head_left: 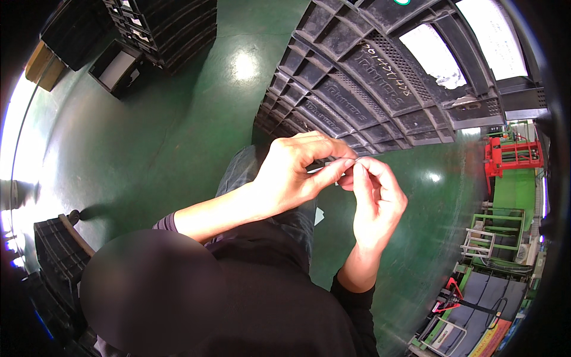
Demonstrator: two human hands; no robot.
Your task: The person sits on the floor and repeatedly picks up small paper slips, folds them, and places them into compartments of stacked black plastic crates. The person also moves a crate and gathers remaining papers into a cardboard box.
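My left hand (291, 169) and my right hand (380, 199) meet in front of my body, fingertips against fingertips. The thumb and forefinger of each are pinched together. Whatever lies between them is too small to make out. Just beyond the hands rises a tall stack of black ribbed plastic crates (380, 83), with white sheets (429, 56) on it. My fingers overlap its lower edge in the picture; I cannot tell whether they touch it. A small white piece (319, 216) shows below, between my wrists.
Green floor (196, 137) spreads around me. At the far left stand more stacked black crates (172, 30) and a low black bin (116, 68) with a white sheet inside. To the right are a red metal frame (514, 157) and green racks (505, 226).
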